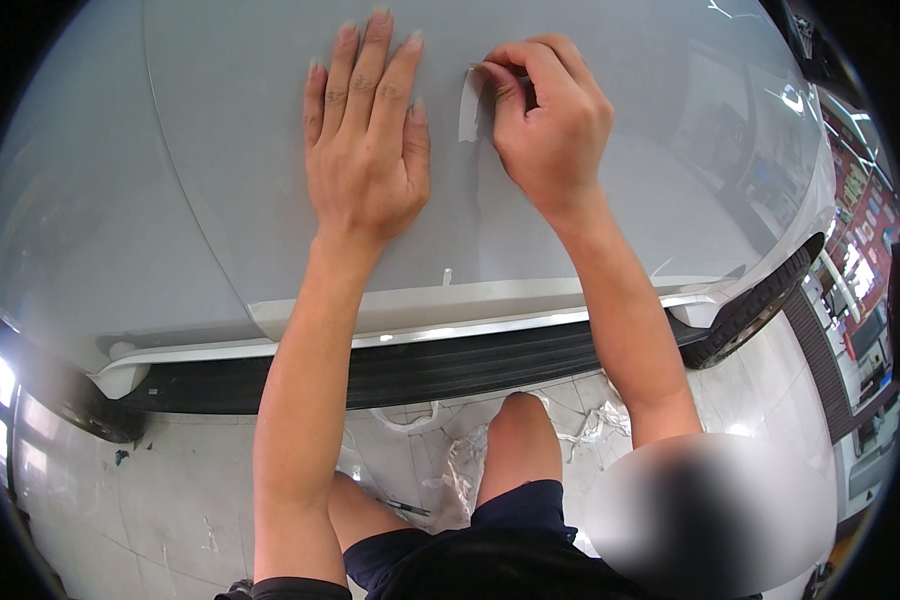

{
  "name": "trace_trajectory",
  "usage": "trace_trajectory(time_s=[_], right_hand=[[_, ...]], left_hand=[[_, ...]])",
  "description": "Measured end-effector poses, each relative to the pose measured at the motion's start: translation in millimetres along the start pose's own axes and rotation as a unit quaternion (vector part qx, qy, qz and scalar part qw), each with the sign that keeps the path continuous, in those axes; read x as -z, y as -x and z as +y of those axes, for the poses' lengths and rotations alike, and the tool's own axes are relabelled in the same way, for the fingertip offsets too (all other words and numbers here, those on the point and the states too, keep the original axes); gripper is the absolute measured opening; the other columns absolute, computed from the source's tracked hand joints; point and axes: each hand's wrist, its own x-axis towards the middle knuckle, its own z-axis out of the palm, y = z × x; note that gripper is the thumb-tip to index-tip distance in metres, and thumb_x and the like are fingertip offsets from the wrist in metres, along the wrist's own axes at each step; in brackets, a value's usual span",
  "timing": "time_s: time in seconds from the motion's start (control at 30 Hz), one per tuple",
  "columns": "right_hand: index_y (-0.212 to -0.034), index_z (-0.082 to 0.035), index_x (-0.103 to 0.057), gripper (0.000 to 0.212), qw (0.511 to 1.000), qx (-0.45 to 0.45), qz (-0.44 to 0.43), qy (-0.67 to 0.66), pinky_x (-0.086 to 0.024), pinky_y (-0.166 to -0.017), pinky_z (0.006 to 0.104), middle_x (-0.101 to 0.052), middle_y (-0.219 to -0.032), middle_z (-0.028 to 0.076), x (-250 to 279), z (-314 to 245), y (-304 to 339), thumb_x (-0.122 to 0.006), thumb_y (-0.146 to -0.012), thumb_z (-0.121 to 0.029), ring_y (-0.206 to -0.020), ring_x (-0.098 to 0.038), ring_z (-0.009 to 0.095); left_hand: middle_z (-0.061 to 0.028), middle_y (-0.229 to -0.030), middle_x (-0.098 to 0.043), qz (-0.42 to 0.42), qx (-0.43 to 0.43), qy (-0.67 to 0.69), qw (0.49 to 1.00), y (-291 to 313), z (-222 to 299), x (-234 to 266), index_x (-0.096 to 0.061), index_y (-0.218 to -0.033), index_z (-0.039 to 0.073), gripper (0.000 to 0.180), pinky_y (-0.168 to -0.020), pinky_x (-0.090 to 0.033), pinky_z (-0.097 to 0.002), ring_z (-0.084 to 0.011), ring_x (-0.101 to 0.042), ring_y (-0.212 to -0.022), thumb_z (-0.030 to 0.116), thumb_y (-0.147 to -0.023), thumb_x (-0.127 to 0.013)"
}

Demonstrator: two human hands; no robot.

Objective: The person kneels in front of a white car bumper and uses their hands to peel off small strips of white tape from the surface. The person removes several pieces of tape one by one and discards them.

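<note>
A glossy grey car side panel point(220, 190) fills the upper part of the head view. Flat against it lies my left hand point(365, 150), fingers stretched out and slightly spread, holding nothing. To its right, my right hand point(555, 125) is closed in a pinch on the upper end of a thin whitish strip of tape or film point(470, 110). The strip hangs down along the panel, its lower end torn. Whether it still sticks to the panel I cannot tell. A pale band point(420, 308) runs along the panel's lower edge.
Below the panel runs a black ribbed running board point(450, 365), with a wheel point(755, 305) at the right. Crumpled clear film point(465, 455) and a dark pen-like tool point(403, 507) lie on the tiled floor point(190, 500). Shelving and equipment point(860, 250) stand at the far right.
</note>
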Motion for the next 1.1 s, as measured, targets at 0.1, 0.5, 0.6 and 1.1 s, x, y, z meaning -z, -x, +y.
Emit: trace_trajectory(time_s=[0.1,0.5,0.6,1.1], right_hand=[[-0.089,-0.004,-0.072,0.008,0.999,0.018,-0.008,0.034,-0.053,-0.060,0.0330,-0.070,-0.088,0.005,-1,1,-2,-0.074,-0.087,0.004,-0.068,-0.068,0.025],[-0.091,-0.005,-0.071,0.008,0.999,-0.001,-0.020,0.039,-0.053,-0.060,0.0329,-0.070,-0.089,0.004,-1,2,-5,-0.073,-0.089,0.002,-0.069,-0.068,0.024],[-0.091,-0.005,-0.071,0.008,0.999,-0.019,-0.024,0.027,-0.054,-0.062,0.0325,-0.070,-0.089,0.005,0,0,-4,-0.073,-0.090,0.003,-0.070,-0.068,0.024],[-0.096,0.001,-0.076,0.012,0.998,-0.020,-0.025,-0.046,-0.055,-0.070,0.0304,-0.072,-0.092,0.009,9,2,0,-0.068,-0.092,0.008,-0.077,-0.069,0.023]], left_hand=[[-0.0087,-0.165,-0.049,0.001,-0.002,-0.003,1.000,1,-1,0,-0.058,-0.153,0.014,0.049,-0.130,-0.023,-0.0484,-0.0307,-0.038,-0.157,0.018,-0.105,-0.053],[-0.0206,-0.165,-0.046,-0.050,0.013,-0.010,0.999,-3,-1,10,-0.054,-0.153,0.003,0.058,-0.129,-0.022,-0.0553,-0.0390,-0.038,-0.156,0.009,-0.096,-0.053],[-0.0201,-0.165,-0.046,-0.063,0.025,-0.005,0.998,-4,3,14,-0.054,-0.154,0.003,0.058,-0.130,-0.022,-0.0549,-0.0386,-0.037,-0.157,0.008,-0.096,-0.052],[-0.0202,-0.166,-0.044,-0.055,0.023,0.012,0.998,-7,4,14,-0.053,-0.154,0.004,0.060,-0.130,-0.021,-0.0548,-0.0391,-0.036,-0.157,0.007,-0.095,-0.053]])
